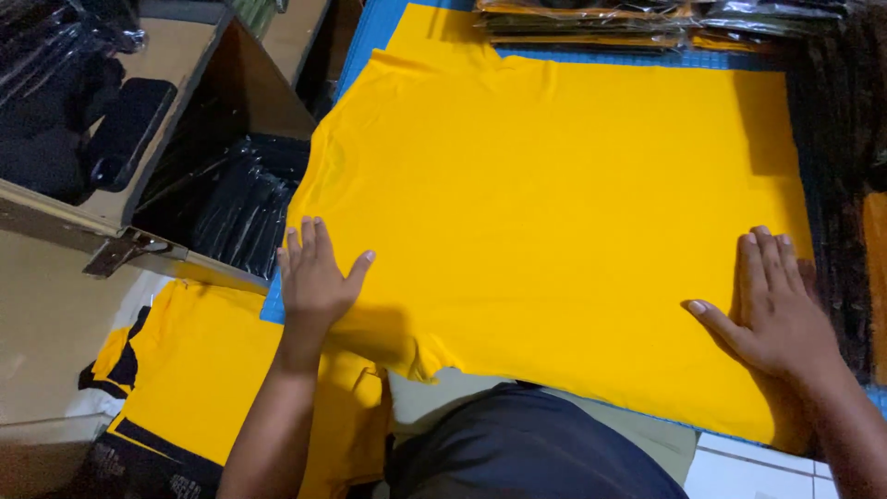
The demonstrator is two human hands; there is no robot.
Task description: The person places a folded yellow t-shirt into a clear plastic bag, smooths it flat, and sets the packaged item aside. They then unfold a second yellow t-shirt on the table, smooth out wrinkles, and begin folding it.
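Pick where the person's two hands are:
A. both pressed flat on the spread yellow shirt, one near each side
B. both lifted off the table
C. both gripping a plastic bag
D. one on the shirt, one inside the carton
A: the left hand and right hand lie palm-down, fingers extended, on the yellow shirt.

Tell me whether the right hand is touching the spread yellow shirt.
Touching. The head view shows the right hand lying flat, palm down, on the yellow shirt near its right edge, with no gap under the fingers.
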